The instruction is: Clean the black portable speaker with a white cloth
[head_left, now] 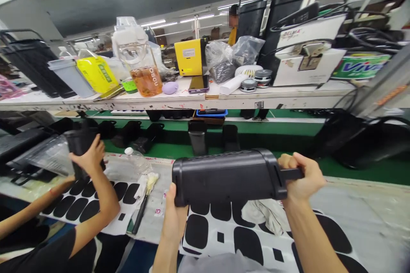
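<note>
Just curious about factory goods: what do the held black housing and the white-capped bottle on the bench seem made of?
The black housing looks like molded plastic with a satin finish, given its soft sheen. The bottle is probably smooth, clear plastic, being see-through, though glass isn't ruled out.

Black casing (224, 179), black-on-white stickers (196, 232), yellow box (188, 60)

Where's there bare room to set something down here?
The widest bare patch is the pale bench surface, right of the person's right hand, bordered by the green strip and the sheet of black stickers. A narrower gap lies between the clear bottle and the black casing. The shelf is crowded, from the orange drink jug to the white box.
</note>
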Action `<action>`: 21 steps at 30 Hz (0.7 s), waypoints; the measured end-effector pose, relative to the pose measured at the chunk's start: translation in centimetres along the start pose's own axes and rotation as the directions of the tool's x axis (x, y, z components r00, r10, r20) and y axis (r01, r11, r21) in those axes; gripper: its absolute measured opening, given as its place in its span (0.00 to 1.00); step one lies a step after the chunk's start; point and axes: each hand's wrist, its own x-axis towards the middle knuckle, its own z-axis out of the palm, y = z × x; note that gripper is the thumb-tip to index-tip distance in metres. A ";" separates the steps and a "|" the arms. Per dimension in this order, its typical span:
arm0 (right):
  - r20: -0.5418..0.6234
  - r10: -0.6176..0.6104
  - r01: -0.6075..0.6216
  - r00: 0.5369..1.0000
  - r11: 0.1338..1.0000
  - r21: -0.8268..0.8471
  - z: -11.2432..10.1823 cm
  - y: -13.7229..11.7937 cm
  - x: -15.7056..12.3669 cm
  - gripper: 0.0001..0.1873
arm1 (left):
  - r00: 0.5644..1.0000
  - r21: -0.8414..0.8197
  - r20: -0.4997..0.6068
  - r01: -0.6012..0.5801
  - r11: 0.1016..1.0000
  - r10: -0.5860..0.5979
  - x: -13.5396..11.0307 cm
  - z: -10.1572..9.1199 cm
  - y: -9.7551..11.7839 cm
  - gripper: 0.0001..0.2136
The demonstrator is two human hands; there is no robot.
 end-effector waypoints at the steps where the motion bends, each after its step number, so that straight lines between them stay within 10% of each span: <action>1: -0.014 0.003 -0.003 1.000 1.000 -0.014 0.3 -0.4 -0.2 0.23 | 0.999 0.004 -0.034 0.022 1.000 -0.022 0.0 0.2 0.1 0.19; 14: -0.025 0.027 -0.028 0.999 0.999 -0.040 1.0 -1.5 -1.3 0.23 | 0.980 -0.047 -0.192 0.040 0.998 -0.048 0.0 0.5 0.2 0.15; 21: 0.083 -0.007 0.006 0.997 1.000 0.007 0.4 -0.9 -1.3 0.22 | 0.996 -0.057 -0.023 -0.082 0.995 0.080 0.7 -2.2 -1.4 0.20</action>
